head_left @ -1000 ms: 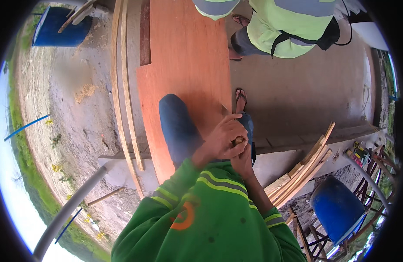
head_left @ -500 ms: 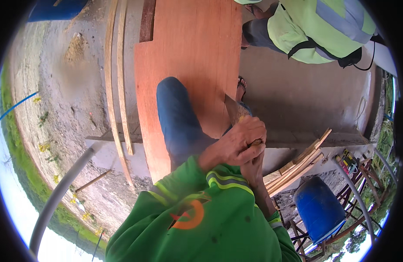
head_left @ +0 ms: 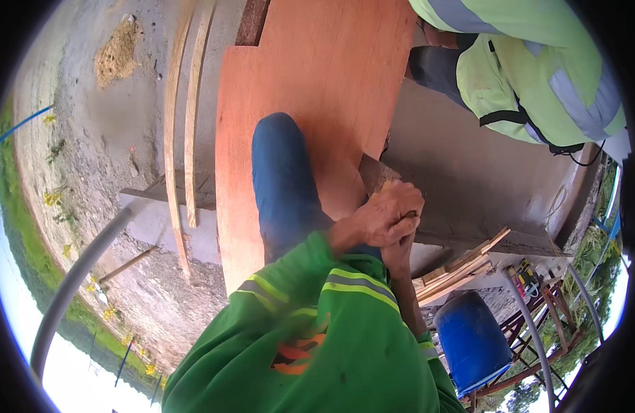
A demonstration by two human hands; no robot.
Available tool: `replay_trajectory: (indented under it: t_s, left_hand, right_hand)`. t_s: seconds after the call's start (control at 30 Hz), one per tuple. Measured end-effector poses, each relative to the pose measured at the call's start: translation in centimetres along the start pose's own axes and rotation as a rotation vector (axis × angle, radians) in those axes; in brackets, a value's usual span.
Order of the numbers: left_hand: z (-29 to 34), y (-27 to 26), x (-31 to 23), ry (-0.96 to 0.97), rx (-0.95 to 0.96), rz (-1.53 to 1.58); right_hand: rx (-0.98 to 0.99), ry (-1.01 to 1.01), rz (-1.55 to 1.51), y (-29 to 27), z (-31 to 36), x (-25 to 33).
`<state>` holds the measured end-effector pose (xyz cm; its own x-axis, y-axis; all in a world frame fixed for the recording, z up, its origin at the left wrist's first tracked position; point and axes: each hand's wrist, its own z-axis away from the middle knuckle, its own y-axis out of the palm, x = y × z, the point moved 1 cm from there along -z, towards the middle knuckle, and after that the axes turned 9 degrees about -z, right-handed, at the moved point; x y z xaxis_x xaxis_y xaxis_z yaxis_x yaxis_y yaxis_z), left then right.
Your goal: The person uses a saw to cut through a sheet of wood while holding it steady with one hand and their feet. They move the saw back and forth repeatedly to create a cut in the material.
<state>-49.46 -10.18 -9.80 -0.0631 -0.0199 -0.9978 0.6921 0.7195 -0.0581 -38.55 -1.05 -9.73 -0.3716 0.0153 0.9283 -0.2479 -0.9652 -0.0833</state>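
Here's the big one, a reddish wooden panel (head_left: 317, 82), long axis running away from the wearer, a notch in its far left part, and it carries a bent, blue-clad left knee (head_left: 283, 151) toward its near end. Beyond the panel's right edge there's a co-worker (head_left: 537, 89) in pale yellow with grey bands, leaning in near the far right. Off the left edge, two long wooden strips (head_left: 171, 138) lie roughly side by side, well apart from the panel. Down at the near right, a blue barrel (head_left: 472, 341) sits on its own, a bundle of wooden battens (head_left: 462, 268) just above it in view. Now the hands, close together beside the panel's right edge, near end! The left hand (head_left: 386, 215) is on top, fingers curled tight at the handle end of the saw (head_left: 374, 172). The right hand (head_left: 399, 252) comes up beneath, touching the left; its fingers are mostly covered, so how far they close I can't tell. And the saw itself: blade at the panel's right edge, long axis slanting, pointing away from the hands, forward and to the left; whether it passes through the wood isn't clear.
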Motion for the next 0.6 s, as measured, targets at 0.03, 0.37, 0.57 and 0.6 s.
replay_trajectory:
  t_s: [0.03,0.37,0.57,0.6]
  left_hand:
    - [-0.3,0.3,-1.9,0.086,-0.014,-0.030]
    - [-0.5,-0.7,0.2,-0.007,-0.059,0.005]
    - [-1.6,-1.1,7.6,-0.253,-0.087,0.117]
    - [-1.9,-1.3,6.7,-0.247,-0.086,0.115]
  right_hand:
    - [-0.080,0.090,-0.124,-1.0,2.1,-0.9]
    - [-0.152,0.214,-0.179,-0.3,1.6,-2.6]
    - [0.036,0.237,-0.076,0.4,-3.2,-5.6]
    - [0.025,0.204,-0.010,0.2,-3.5,-5.8]
